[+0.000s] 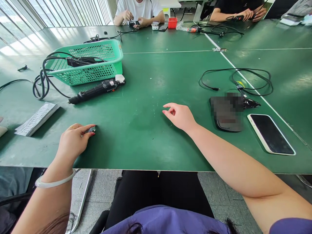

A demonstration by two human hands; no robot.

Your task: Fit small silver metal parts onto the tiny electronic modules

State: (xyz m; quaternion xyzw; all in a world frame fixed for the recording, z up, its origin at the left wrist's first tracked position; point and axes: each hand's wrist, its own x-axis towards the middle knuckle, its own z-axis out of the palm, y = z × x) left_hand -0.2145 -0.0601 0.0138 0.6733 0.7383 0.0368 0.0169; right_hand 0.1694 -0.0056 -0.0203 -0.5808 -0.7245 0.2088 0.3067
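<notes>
Small part [92,129] sits pinched by the left hand [73,139]; right hand [179,116] is empty, fingers parted; work seems early, power driver [96,91] unheld.

- Small part [91,129], one: grey, with darker and lighter patches; mostly covered by fingers, so its full shape cannot be told.
- State: pinched between thumb and fingertips of the left hand [73,140], one end showing past them.
- Pose: roughly level, near the tabletop [136,136]; contact with the surface cannot be told.
- Place: over the green tabletop's near left portion, well apart from the loosely curled right hand [179,116].
</notes>
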